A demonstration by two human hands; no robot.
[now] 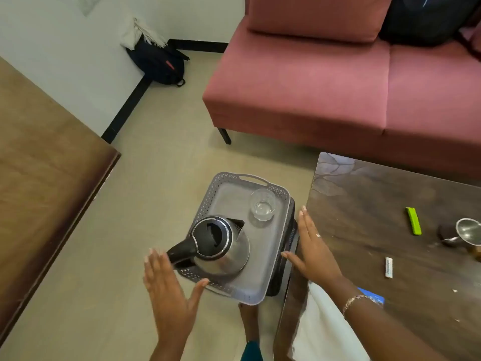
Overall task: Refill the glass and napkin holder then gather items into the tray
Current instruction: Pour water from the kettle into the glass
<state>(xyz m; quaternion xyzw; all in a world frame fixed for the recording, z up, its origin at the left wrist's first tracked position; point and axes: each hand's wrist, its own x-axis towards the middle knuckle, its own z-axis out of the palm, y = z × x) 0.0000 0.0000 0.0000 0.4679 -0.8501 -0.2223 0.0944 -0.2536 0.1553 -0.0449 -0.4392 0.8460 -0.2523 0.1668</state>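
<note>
My left hand [169, 285] and right hand [315, 248] flank the grey tray [205, 201] at lower centre, both open, fingers straight, holding nothing. The kettle [221, 246] and glass [263, 208] stand in the tray.

Bare beige floor [145, 204] lies open left of the grey perforated plastic tray [231, 199] at lower centre. To its right the dark wooden table [364, 204] stands close, leaving only a narrow gap. On the tray, the steel kettle with black handle [221, 246] fills the near half and the clear glass [263, 207] takes the far right corner.
</note>
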